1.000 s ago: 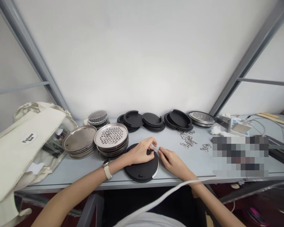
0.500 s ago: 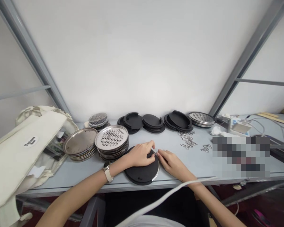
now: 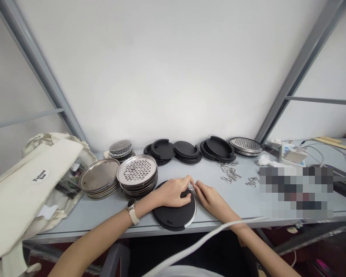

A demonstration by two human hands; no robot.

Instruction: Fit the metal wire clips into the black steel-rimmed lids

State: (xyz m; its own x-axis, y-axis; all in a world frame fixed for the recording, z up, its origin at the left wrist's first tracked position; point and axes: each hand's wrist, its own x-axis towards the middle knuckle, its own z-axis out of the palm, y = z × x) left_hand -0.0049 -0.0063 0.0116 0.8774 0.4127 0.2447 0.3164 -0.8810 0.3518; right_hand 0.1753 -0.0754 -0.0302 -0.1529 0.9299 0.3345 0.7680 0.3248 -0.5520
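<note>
Black and round, a disc (image 3: 168,213) lies flat before me near the table's (image 3: 249,202) front edge, metal rim (image 3: 193,218) showing along its right side. My left hand (image 3: 173,192) rests on it, fingers curled towards a wire clip (image 3: 191,187) at its far right; I cannot tell whether they grip it. My right hand (image 3: 210,199) pinches the clip's outer end. Stacked graters (image 3: 137,170) stand left of the disc; loose clips (image 3: 230,171) lie beyond my right hand.
</note>
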